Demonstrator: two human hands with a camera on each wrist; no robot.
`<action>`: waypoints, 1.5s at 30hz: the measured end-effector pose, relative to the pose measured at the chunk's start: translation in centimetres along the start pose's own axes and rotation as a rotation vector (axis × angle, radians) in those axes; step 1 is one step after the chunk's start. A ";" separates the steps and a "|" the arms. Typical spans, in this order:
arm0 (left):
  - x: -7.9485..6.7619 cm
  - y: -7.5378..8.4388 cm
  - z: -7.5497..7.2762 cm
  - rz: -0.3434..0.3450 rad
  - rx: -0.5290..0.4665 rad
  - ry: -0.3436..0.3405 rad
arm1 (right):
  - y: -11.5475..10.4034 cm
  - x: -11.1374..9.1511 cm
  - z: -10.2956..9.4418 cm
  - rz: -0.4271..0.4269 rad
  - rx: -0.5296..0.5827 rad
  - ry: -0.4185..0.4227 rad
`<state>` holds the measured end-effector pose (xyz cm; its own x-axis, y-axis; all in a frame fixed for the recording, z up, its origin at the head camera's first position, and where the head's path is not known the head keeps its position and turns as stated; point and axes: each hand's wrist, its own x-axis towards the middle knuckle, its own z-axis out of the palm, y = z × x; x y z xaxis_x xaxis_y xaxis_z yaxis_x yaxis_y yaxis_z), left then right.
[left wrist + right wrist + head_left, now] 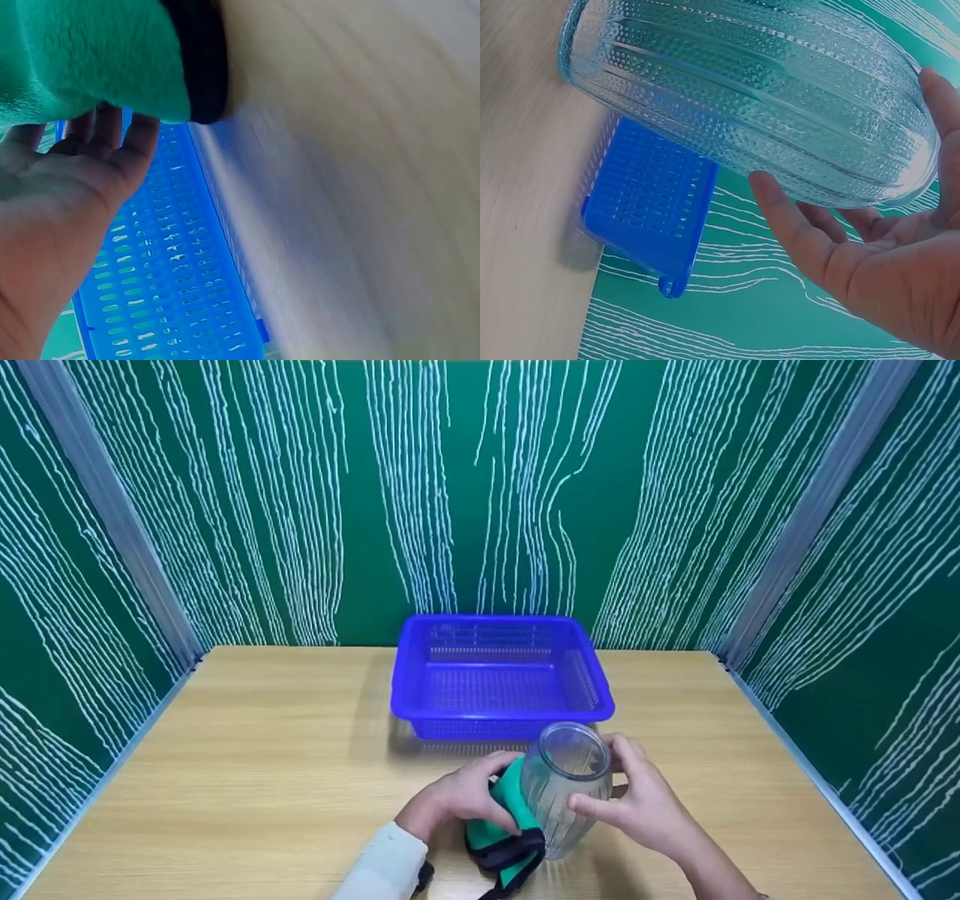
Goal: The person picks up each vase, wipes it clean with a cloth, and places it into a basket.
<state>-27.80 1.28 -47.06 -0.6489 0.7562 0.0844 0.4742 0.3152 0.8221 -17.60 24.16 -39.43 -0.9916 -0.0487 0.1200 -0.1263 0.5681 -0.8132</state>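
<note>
Near the table's front edge, my right hand (649,806) grips a clear glass vase (553,814) by its upper side, thumb in front and fingers behind. In the right wrist view, the vase (742,97) shows ribbed, dotted glass. Touching its left side is a green fleece item with black trim (511,791), whose exact kind I cannot tell. My left hand (471,791) holds this soft item between thumb and fingers. In the left wrist view, the fleece (97,60) covers the fingertips of the left hand (67,187).
Just beyond the vase, a blue plastic basket (502,715) with slotted walls stands on the wooden table (262,765). Green walls with white wavy lines (495,510) enclose the back and sides. A small black object (424,876) lies by the left sleeve.
</note>
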 end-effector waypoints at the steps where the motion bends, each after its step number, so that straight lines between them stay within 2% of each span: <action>1: 0.0 0.0 0.0 -0.002 -0.030 0.000 | 0.0 0.0 0.0 -0.002 0.001 -0.002; 6: 0.1 0.0 -0.3 0.005 -0.147 0.002 | 0.0 0.1 0.0 -0.020 0.009 -0.007; 14: 0.2 0.6 -0.6 0.062 -0.162 0.063 | 0.0 0.3 -0.1 -0.038 0.036 0.004; 21: 0.3 1.2 -0.9 0.170 -0.185 0.101 | 0.2 0.3 -0.2 -0.044 0.020 0.027; 31: 0.5 2.6 -1.3 0.187 -0.234 0.108 | 0.5 0.3 -0.1 -0.084 0.072 0.013; 35: 0.2 4.4 -1.9 0.226 -0.295 0.088 | 0.4 0.2 -0.1 -0.076 0.093 -0.004; 40: 0.0 6.7 -2.6 0.229 -0.335 0.054 | 0.3 0.3 -0.3 -0.064 0.084 -0.024; 45: 0.9 5.5 -2.5 0.210 -0.296 0.046 | 0.3 0.3 -0.3 -0.065 0.071 -0.028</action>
<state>-27.22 2.30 -41.05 -0.5852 0.7578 0.2885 0.4119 -0.0286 0.9108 -17.90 24.58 -39.48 -0.9815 -0.1069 0.1590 -0.1913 0.5033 -0.8427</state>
